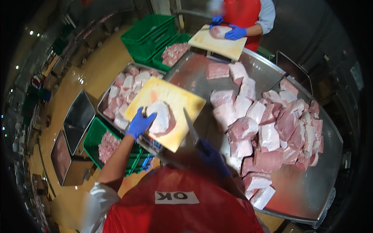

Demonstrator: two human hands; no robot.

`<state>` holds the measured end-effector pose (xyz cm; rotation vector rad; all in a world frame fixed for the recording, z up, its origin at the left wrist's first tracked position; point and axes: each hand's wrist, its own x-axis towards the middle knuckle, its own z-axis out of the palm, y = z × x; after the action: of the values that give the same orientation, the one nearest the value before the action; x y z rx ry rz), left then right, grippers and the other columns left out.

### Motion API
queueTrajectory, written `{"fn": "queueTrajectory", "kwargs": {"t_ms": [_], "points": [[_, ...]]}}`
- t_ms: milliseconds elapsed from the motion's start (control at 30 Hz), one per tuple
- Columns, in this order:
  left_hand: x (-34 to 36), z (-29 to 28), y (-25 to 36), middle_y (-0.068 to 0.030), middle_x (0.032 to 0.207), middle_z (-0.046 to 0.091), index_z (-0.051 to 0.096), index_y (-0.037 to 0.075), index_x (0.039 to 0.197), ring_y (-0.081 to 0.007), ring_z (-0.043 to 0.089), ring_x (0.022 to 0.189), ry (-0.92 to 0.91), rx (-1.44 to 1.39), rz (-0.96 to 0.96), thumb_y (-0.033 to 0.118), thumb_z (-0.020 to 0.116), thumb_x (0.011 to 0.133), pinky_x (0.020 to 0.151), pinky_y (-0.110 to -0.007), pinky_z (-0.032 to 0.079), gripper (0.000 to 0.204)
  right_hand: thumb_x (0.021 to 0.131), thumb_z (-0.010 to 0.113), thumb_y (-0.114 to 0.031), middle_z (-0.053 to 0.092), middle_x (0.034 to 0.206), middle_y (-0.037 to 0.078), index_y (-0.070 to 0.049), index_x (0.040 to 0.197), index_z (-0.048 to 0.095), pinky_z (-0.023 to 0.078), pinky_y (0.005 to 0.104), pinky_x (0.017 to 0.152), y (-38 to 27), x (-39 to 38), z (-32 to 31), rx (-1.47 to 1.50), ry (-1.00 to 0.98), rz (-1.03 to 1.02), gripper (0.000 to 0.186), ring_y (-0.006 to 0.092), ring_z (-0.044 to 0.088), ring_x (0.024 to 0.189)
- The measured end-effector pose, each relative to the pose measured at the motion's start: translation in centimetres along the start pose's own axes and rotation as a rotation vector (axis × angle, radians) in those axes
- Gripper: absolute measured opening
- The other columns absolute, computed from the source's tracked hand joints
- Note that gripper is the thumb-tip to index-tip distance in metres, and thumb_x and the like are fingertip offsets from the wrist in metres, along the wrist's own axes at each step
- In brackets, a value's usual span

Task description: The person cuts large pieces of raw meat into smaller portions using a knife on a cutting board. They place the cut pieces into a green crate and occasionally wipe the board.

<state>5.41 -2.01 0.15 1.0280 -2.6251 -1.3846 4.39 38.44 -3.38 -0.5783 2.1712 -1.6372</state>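
Observation:
A pale piece of raw meat (160, 117) with a fatty top lies flat on the white cutting board (180, 99) in front of me. My left hand (140, 122), in a blue glove, rests on the left edge of that meat with thumb and fingers apart. My right hand (214, 158), also gloved in blue, is closed round the handle of a knife (190, 123). The blade points away from me over the board's right side, apart from the meat. Part of the right hand is dark and blurred.
Right of the board, a metal table (311, 190) bears many raw meat blocks (269, 136). A metal tray (101, 106) of meat pieces and a green crate (90, 136) with trimmings stand to the left. Across the table, a co-worker (243, 15) handles meat on another board (202, 39). Green crates (149, 37) stand nearby.

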Motion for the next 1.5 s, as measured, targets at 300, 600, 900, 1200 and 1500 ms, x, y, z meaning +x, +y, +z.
{"fn": "queueTrajectory", "kwargs": {"t_ms": [300, 600, 900, 1200, 1500], "points": [[-0.5, 1.3, -1.9, -0.0271, 0.128, 0.062, 0.057, -0.003, 0.139, -0.0452, 0.059, 0.121, 0.518, 0.324, 0.615, 0.031, 0.086, 0.087, 0.106, -0.052, 0.047, 0.068, 0.101, 0.063, -0.02, 0.076, 0.121, 0.019, -0.005, 0.15, 0.06, 0.055, 0.0398, 0.098, -2.2, 1.0, -0.5, 0.021, -0.071, 0.043, 0.051, 0.0238, 0.072, 0.114], [-1.9, 3.4, 3.0, -0.0278, 0.134, 0.06, 0.062, -0.001, 0.135, -0.0455, 0.055, 0.126, 0.429, 0.351, 0.767, 0.021, 0.079, 0.089, 0.11, -0.052, 0.045, 0.054, 0.098, 0.069, -0.018, 0.074, 0.126, 0.014, -0.004, 0.15, 0.06, 0.054, 0.0363, 0.1, -1.4, 1.1, -0.4, 0.074, -0.106, 0.074, 0.055, 0.0177, 0.068, 0.114], [-2.3, 3.8, 3.7, -0.0274, 0.135, 0.059, 0.064, 0.0, 0.133, -0.0453, 0.055, 0.126, 0.403, 0.34, 0.763, 0.016, 0.079, 0.089, 0.11, -0.051, 0.046, 0.049, 0.1, 0.07, -0.019, 0.075, 0.114, 0.011, -0.006, 0.153, 0.057, 0.056, 0.0339, 0.092, 0.1, 0.1, -0.6, 0.107, -0.087, 0.174, 0.056, 0.0142, 0.067, 0.1], [-2.0, 4.2, 2.2, -0.0278, 0.133, 0.06, 0.065, 0.0, 0.13, -0.0452, 0.056, 0.125, 0.364, 0.329, 0.794, 0.016, 0.079, 0.088, 0.109, -0.052, 0.047, 0.047, 0.1, 0.071, -0.02, 0.074, 0.133, 0.019, -0.004, 0.156, 0.054, 0.055, 0.0356, 0.101, -1.7, -0.3, -2.1, 0.065, -0.102, 0.184, 0.061, 0.0191, 0.071, 0.117], [0.4, 4.5, -0.4, -0.029, 0.122, 0.066, 0.069, -0.002, 0.121, -0.0481, 0.061, 0.115, 0.381, 0.461, 0.852, 0.023, 0.074, 0.091, 0.104, -0.055, 0.049, 0.038, 0.103, 0.062, -0.014, 0.074, 0.122, 0.016, -0.001, 0.149, 0.059, 0.056, 0.0367, 0.092, -0.7, -0.1, -1.4, 0.178, -0.067, 0.094, 0.048, 0.0212, 0.07, 0.108]]}}
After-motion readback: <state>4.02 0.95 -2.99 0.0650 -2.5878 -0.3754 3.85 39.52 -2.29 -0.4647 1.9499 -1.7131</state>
